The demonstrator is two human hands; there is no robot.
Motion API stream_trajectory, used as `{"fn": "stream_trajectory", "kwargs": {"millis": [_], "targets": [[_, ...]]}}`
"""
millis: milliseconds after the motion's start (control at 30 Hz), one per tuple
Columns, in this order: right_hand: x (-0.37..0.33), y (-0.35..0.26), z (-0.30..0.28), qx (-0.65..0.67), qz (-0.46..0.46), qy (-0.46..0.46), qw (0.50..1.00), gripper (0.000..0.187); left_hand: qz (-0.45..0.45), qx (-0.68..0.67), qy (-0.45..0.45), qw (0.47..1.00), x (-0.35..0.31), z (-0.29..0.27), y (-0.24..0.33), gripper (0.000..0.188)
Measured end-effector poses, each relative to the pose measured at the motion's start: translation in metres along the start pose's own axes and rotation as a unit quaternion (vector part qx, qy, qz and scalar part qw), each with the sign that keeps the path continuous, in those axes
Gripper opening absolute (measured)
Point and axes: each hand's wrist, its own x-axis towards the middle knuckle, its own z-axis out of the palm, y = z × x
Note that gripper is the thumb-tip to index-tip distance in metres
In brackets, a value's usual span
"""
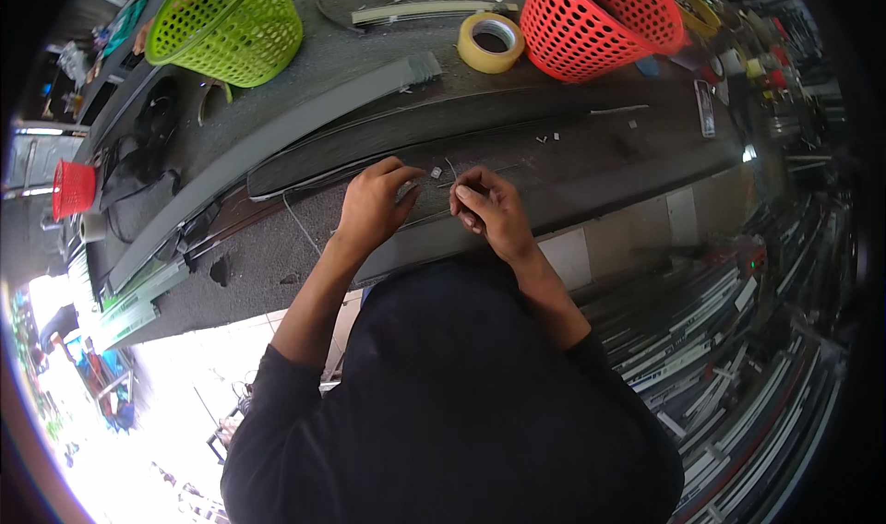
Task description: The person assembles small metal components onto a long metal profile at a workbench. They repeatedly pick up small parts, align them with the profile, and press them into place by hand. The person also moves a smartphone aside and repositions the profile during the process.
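Note:
Both hands hover over the near part of a dark, worn workbench (268,279). My left hand (371,206) is loosely bent, with a gap between thumb and fingers and nothing visible in it. Just off its fingertips lies a small pale square piece (437,172). Close on the right, my right hand (494,212) is closed, thumb against curled fingers; whatever it may hold is hidden. A thin light strand (450,166) shows beside its fingertips. Behind the hands runs a long dark flat bar (351,146), and a grey strip (305,118) curves away to the left.
A green basket (231,30) stands at the far left and a red basket (595,30) at the far right, with a yellow tape roll (475,53) beside it. Long profiles (720,339) are stacked below right. A small red basket (74,190) sits at the left edge.

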Motion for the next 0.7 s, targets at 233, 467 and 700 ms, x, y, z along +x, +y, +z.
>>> {"fn": "stream_trajectory", "kwargs": {"millis": [233, 467, 700], "targets": [[-0.008, 0.008, 0.002, -0.014, 0.005, 0.024, 1.000, 0.009, 0.031, 0.026, 0.035, 0.999, 0.022, 0.034, -0.007, 0.028], [-0.004, 0.023, 0.021, -0.242, -0.134, 0.115, 0.954, 0.013, -0.113, -0.245, 0.044, 0.962, 0.015, 0.026, -0.007, 0.014], [-0.005, 0.003, 0.043, -0.320, -0.213, 0.115, 0.916, 0.005, -0.230, -0.621, -0.019, 0.749, -0.017, 0.020, -0.018, 0.017]]}}
